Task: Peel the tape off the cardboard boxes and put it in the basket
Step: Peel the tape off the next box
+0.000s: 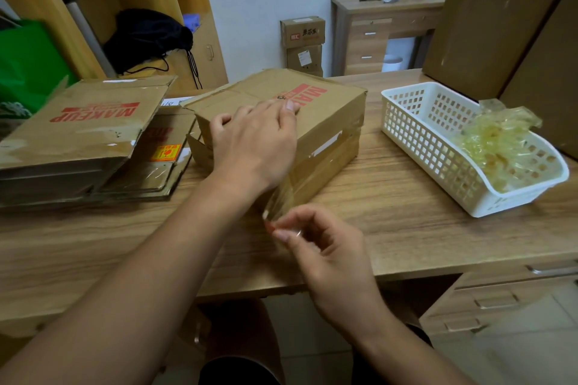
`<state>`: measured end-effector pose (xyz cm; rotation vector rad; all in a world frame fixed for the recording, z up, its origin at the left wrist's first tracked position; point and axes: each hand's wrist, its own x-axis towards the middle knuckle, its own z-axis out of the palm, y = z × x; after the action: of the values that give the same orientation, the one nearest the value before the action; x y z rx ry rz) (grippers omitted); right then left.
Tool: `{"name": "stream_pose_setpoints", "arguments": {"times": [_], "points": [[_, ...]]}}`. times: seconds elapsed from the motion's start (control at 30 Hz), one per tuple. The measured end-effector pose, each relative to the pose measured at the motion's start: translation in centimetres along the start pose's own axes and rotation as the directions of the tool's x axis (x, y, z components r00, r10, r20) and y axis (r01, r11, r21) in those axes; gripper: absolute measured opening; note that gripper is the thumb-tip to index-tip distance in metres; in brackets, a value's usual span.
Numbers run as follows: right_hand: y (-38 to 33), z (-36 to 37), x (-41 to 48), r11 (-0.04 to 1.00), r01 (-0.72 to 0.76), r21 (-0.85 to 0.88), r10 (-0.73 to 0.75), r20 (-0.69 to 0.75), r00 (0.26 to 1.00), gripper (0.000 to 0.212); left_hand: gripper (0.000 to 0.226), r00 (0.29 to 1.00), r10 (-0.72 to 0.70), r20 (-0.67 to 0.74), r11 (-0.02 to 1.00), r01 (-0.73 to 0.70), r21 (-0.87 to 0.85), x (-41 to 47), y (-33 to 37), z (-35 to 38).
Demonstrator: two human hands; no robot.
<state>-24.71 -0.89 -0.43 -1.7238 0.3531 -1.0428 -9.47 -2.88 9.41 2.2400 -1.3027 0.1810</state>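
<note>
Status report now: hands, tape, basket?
Left hand presses on the box. Right hand pinches the tape, partly peeled off the box side. Basket at right holds crumpled tape; nothing between.

A wood-grain tabletop (406,212) carries everything. Directly under the left grip (253,141), and just beyond the right grip (325,247), sits a closed cardboard box (328,116) printed MAKEUP. Left of the left grip lies a stack of flattened boxes (78,134). Well to the right of both grips stands a white basket (422,134), with large plain cartons (488,28) just behind it.
</note>
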Motion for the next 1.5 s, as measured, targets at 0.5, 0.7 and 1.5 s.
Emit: {"name": "stream_pose_setpoints", "arguments": {"times": [0.5, 0.7, 1.5], "points": [[-0.4, -6.1, 4.7, 0.991, -0.073, -0.108, 0.075, 0.016, 0.997, 0.031, 0.056, 1.0, 0.012, 0.027, 0.999, -0.013, 0.034, 0.0, 0.1, -0.2], [0.2, -5.7, 6.6, 0.992, -0.067, 0.103, 0.08, -0.127, 0.989, 0.034, 0.056, 1.0, 0.013, 0.025, 0.999, -0.014, 0.047, 0.1, 0.0, -0.2], [1.6, -3.4, 6.1, 0.945, -0.032, -0.326, -0.068, -0.291, 0.954, 0.024, 0.055, 1.0, 0.008, -0.004, 1.0, -0.008, 0.029, 0.2, 0.0, 0.1]]}}
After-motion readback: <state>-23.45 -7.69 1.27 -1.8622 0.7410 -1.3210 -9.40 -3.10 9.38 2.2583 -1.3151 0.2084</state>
